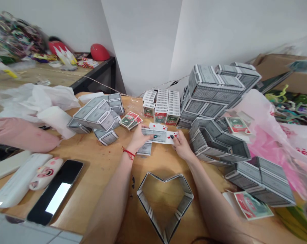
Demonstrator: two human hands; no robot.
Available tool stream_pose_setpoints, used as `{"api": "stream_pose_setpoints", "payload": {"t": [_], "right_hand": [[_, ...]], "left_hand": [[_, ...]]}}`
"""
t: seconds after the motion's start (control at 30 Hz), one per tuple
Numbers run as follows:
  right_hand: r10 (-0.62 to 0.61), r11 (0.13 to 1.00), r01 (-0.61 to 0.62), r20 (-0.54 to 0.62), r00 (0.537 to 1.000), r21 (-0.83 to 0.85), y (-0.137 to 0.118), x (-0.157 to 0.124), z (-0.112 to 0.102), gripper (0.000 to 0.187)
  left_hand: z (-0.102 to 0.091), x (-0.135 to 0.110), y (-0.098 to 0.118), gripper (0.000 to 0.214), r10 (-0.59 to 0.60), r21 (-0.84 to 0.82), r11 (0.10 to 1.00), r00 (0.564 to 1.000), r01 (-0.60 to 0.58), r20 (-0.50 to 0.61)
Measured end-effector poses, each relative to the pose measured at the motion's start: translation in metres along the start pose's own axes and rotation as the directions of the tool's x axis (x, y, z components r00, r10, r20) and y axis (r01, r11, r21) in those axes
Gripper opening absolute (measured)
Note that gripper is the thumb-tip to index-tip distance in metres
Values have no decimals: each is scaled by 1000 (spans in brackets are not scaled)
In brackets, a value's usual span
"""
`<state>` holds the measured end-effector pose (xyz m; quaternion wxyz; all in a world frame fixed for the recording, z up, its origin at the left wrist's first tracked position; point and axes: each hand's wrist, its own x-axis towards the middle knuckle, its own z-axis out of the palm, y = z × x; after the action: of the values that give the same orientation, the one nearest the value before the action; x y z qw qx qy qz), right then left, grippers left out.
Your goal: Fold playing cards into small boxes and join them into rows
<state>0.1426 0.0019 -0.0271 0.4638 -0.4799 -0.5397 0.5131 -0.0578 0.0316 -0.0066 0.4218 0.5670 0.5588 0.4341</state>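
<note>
Between my two hands, just above the wooden table (110, 183), is a pair of overlapping playing cards (159, 136), one back up and one showing red diamonds. My left hand (140, 137) grips the back-up card, thumb on top. With thumb and fingers, my right hand (180, 144) pinches the diamond card's right end. Behind them lies a face-up card (157, 126), and a small stack of back-up cards (144, 149) sits under my left hand. Nearer me, a heart-shaped frame made of cards (143, 206) stands between my forearms.
Built card blocks (214, 91) rise at the right, with more card shapes (95, 113) at the left. Rows of boxed card decks (166, 105) stand at the back. A phone (55, 191), a white case (21, 179) and plastic bags (34, 100) lie left.
</note>
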Motion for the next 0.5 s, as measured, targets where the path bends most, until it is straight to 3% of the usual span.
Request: {"api": "stream_pose_setpoints", "payload": {"t": [0.5], "right_hand": [[59,975,-79,102,993,209,-16,-1,0,33]], "left_hand": [[-1,2,-3,50,-60,-142,988,998,63,27]]}}
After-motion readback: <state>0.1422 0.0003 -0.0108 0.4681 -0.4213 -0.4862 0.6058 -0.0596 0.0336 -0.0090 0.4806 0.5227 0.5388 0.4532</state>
